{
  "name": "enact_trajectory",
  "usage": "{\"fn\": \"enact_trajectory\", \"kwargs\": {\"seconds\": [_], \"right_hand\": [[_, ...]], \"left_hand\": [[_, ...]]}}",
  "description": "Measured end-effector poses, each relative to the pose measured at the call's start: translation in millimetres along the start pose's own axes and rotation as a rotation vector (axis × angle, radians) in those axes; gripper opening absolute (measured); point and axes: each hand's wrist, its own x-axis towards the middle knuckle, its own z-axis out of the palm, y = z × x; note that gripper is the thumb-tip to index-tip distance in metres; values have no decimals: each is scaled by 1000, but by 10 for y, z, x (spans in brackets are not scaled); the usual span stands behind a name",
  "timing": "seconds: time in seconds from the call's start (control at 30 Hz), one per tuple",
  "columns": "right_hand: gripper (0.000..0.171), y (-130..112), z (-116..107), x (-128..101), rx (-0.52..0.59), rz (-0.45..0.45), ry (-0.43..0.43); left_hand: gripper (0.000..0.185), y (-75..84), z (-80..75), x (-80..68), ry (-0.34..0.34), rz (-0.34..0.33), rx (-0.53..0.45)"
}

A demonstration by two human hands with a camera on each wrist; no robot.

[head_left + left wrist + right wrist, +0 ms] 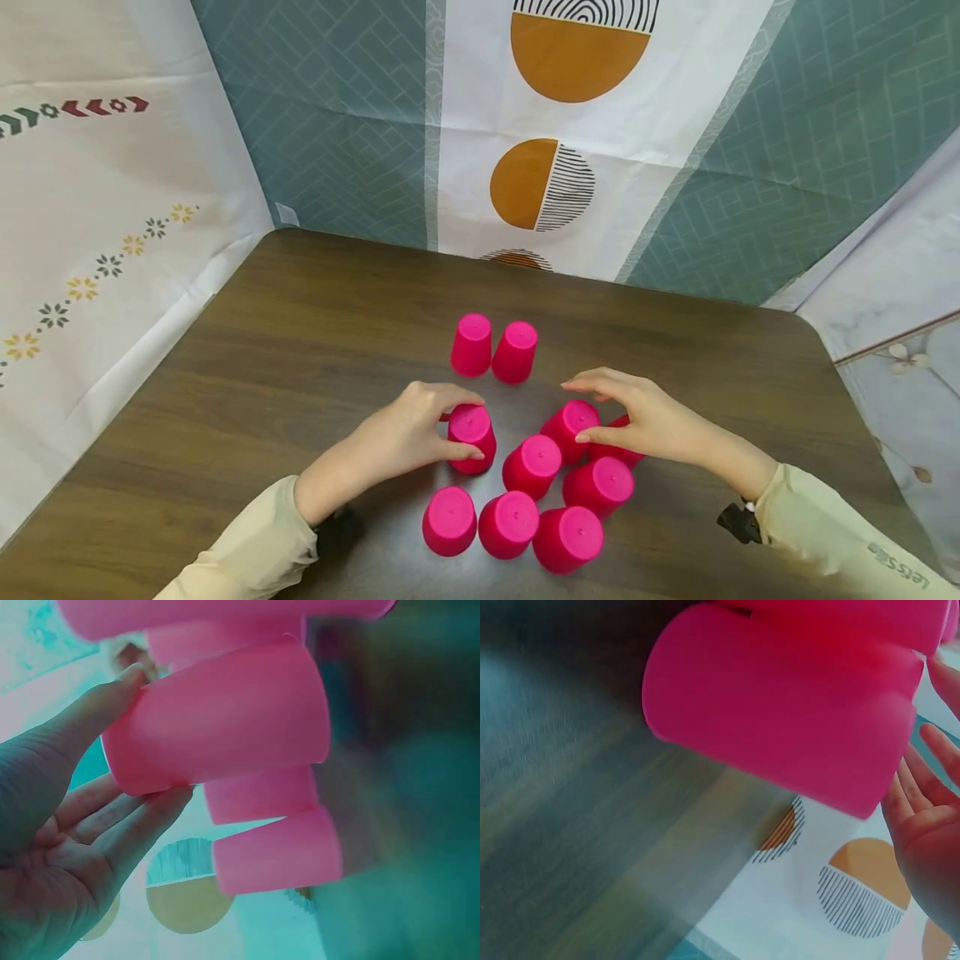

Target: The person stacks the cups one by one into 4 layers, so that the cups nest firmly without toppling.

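My left hand [408, 429] holds an upside-down pink cup [471, 427] near its narrow end, thumb on the near side and fingers on the far side. The left wrist view shows that cup [217, 720] between thumb and fingers. Over the right-hand cluster, my right hand [648, 417] has its thumb and fingers spread. Its thumb overlaps the top of one pink cup [567, 429], and another cup [617, 446] is partly hidden under the hand. In the right wrist view, the fingers lie right at the narrow end of a large-looking cup [780, 712].
Two upside-down cups [472, 346] stand side by side farther back. Nearer the body are several more, including a front row [450, 521] and a cup [531, 467] in the middle. All are on the dark wooden table [300, 333]. Patterned cloth [360, 100] hangs behind.
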Motion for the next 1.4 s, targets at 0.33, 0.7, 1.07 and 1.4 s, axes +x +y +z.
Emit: {"fn": "enact_trajectory", "kwargs": {"seconds": [0.33, 0.7, 1.07, 1.4], "right_hand": [[60, -96, 95, -122, 4, 51, 62], [55, -80, 127, -92, -45, 67, -15], [50, -162, 103, 19, -129, 50, -49], [47, -179, 94, 13, -139, 78, -36]], "left_hand": [[50, 11, -289, 232, 155, 129, -92], [47, 228, -253, 596, 238, 200, -83], [47, 451, -244, 952, 253, 190, 15], [41, 416, -231, 1386, 164, 43, -116]]}}
